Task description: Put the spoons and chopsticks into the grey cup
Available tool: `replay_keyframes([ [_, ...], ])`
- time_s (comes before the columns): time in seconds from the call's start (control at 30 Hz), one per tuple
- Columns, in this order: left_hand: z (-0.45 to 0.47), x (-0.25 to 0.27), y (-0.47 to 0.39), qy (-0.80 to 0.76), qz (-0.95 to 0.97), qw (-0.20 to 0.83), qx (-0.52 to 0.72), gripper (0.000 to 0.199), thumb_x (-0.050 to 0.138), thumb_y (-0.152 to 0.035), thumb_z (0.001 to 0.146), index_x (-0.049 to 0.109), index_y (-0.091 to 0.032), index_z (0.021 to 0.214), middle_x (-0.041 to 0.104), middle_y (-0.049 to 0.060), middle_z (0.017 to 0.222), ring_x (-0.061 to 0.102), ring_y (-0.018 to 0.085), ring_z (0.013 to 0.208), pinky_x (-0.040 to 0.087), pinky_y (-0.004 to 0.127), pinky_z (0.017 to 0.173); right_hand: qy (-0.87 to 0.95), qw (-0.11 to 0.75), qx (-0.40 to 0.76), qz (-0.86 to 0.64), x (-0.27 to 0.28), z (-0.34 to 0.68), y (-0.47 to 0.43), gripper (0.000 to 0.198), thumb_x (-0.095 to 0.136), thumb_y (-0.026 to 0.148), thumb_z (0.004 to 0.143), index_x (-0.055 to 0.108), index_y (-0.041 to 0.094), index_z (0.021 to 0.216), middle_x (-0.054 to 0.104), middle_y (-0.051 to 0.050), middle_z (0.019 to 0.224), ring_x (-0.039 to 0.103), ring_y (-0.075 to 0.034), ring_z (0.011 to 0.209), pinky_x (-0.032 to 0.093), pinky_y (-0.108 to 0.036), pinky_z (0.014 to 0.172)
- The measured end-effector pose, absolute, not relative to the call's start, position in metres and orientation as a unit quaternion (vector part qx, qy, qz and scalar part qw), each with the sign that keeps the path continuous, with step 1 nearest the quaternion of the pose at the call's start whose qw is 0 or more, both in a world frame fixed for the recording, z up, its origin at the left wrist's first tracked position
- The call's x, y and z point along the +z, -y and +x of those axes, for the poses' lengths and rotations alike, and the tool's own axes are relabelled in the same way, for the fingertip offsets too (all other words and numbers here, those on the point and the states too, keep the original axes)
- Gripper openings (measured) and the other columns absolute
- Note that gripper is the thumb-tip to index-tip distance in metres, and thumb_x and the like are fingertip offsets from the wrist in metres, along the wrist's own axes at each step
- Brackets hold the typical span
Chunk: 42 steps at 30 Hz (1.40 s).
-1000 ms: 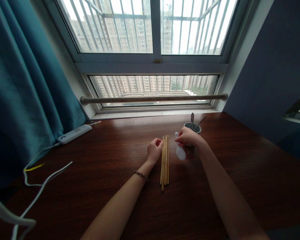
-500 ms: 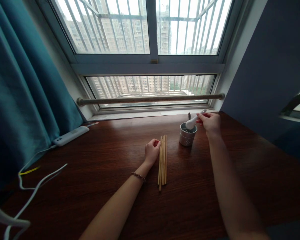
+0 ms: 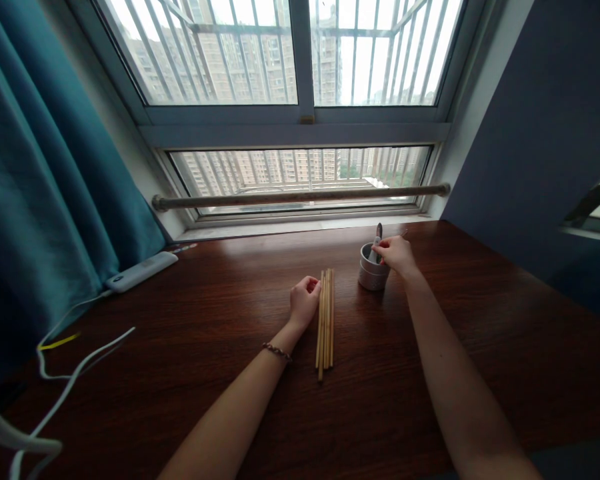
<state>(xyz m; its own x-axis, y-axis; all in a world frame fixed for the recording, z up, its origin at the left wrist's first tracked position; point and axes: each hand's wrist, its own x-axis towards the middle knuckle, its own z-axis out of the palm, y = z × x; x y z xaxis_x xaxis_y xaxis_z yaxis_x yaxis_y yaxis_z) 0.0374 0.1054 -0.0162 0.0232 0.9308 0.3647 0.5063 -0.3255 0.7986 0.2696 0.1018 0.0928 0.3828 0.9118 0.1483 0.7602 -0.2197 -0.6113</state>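
my right hand (image 3: 396,255) sat over the rim of the small grey cup (image 3: 371,275), fingers pinched on the white spoon (image 3: 376,251) that stood in it beside a metal spoon handle (image 3: 379,231) – the cup itself stood upright toward the far side of the table, near the window sill (image 3: 300,227). my left hand (image 3: 304,301) rested on the dark wooden table (image 3: 430,373), loosely curled with nothing in it, its knuckles just beside the upper end of the bundle of bamboo chopsticks (image 3: 325,320). the chopsticks lay side by side, pointing away from me, well apart from the cup. bare wood ran open between the chopsticks and the cup and out toward the right edge – off to the left, a white power strip (image 3: 141,271) lay by the teal curtain (image 3: 40,187), its cables (image 3: 75,363) trailing near the left edge.
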Motion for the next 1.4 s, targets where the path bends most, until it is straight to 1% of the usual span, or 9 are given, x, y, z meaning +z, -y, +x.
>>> replay_keyframes([
  [0.13, 0.037, -0.016, -0.105, -0.527, 0.673, 0.241, 0.458, 0.017, 0.052, -0.030, 0.077, 0.059, -0.016, 0.069, 0.055, -0.002, 0.056, 0.052, 0.012, 0.054, 0.036, 0.021, 0.054, 0.556, 0.262, 0.106, -0.781, 0.092, 0.272, -0.103, 0.019, 0.059, 0.029, 0.080, 0.072, 0.016, 0.081, 0.068, -0.004, 0.066, 0.064, -0.014, 0.057, 0.041, -0.018, 0.051],
  [0.3, 0.037, -0.017, -0.106, -0.520, 0.673, 0.244, 0.465, 0.018, 0.053, -0.030, 0.077, 0.059, -0.016, 0.069, 0.055, -0.002, 0.057, 0.051, 0.012, 0.054, 0.036, 0.021, 0.053, 0.574, 0.215, 0.073, -0.787, 0.094, 0.272, -0.100, 0.017, 0.059, 0.028, 0.079, 0.073, 0.019, 0.081, 0.070, -0.008, 0.076, 0.065, -0.020, 0.073, 0.043, -0.022, 0.057],
  [0.4, 0.037, -0.018, -0.107, -0.521, 0.672, 0.245, 0.466, 0.018, 0.053, -0.030, 0.077, 0.059, -0.016, 0.069, 0.056, -0.002, 0.057, 0.052, 0.012, 0.054, 0.036, 0.021, 0.054, 0.556, 0.218, 0.029, -0.802, 0.094, 0.269, -0.099, 0.017, 0.061, 0.029, 0.077, 0.073, 0.021, 0.087, 0.070, -0.009, 0.086, 0.065, -0.023, 0.083, 0.045, -0.025, 0.064],
  [0.7, 0.036, -0.017, -0.106, -0.526, 0.675, 0.238, 0.460, 0.018, 0.052, -0.030, 0.078, 0.059, -0.016, 0.070, 0.055, -0.002, 0.057, 0.052, 0.012, 0.055, 0.035, 0.021, 0.054, 0.533, 0.224, -0.020, -0.816, 0.094, 0.261, -0.100, 0.021, 0.060, 0.032, 0.078, 0.073, 0.021, 0.090, 0.069, -0.012, 0.089, 0.064, -0.026, 0.087, 0.048, -0.030, 0.071],
  [0.9, 0.037, -0.017, -0.106, -0.528, 0.672, 0.243, 0.458, 0.017, 0.052, -0.030, 0.078, 0.060, -0.016, 0.071, 0.057, -0.001, 0.059, 0.052, 0.012, 0.056, 0.036, 0.021, 0.054, 0.548, 0.260, -0.004, -0.796, 0.096, 0.260, -0.098, 0.020, 0.061, 0.032, 0.077, 0.073, 0.020, 0.088, 0.070, -0.010, 0.083, 0.065, -0.023, 0.081, 0.047, -0.025, 0.068],
  [1.03, 0.036, -0.018, -0.107, -0.528, 0.674, 0.239, 0.458, 0.017, 0.053, -0.030, 0.078, 0.060, -0.016, 0.071, 0.056, -0.001, 0.059, 0.052, 0.012, 0.055, 0.036, 0.021, 0.055, 0.557, 0.300, 0.019, -0.774, 0.103, 0.259, -0.095, 0.017, 0.062, 0.029, 0.076, 0.073, 0.017, 0.082, 0.070, -0.009, 0.076, 0.066, -0.019, 0.070, 0.046, -0.021, 0.060],
  [1.2, 0.036, -0.017, -0.107, -0.534, 0.677, 0.235, 0.449, 0.017, 0.052, -0.029, 0.079, 0.060, -0.016, 0.071, 0.057, -0.001, 0.059, 0.053, 0.012, 0.056, 0.037, 0.021, 0.055, 0.588, 0.365, 0.081, -0.717, 0.123, 0.243, -0.083, 0.013, 0.062, 0.024, 0.077, 0.072, 0.014, 0.076, 0.070, -0.005, 0.069, 0.064, -0.013, 0.055, 0.045, -0.017, 0.052],
  [1.3, 0.036, -0.017, -0.107, -0.556, 0.684, 0.220, 0.419, 0.017, 0.051, -0.028, 0.080, 0.060, -0.015, 0.073, 0.058, 0.000, 0.062, 0.055, 0.012, 0.060, 0.038, 0.021, 0.058, 0.640, 0.327, 0.149, -0.679, 0.122, 0.220, -0.080, 0.013, 0.062, 0.022, 0.077, 0.070, 0.013, 0.072, 0.068, -0.004, 0.063, 0.062, -0.011, 0.050, 0.044, -0.015, 0.048],
  [1.4, 0.035, -0.016, -0.109, -0.578, 0.690, 0.214, 0.379, 0.016, 0.050, -0.025, 0.080, 0.061, -0.015, 0.074, 0.061, 0.002, 0.067, 0.056, 0.013, 0.064, 0.039, 0.021, 0.062, 0.678, 0.200, 0.222, -0.672, 0.103, 0.196, -0.085, 0.012, 0.063, 0.019, 0.076, 0.068, 0.011, 0.069, 0.068, -0.006, 0.062, 0.063, -0.011, 0.051, 0.043, -0.014, 0.045],
])
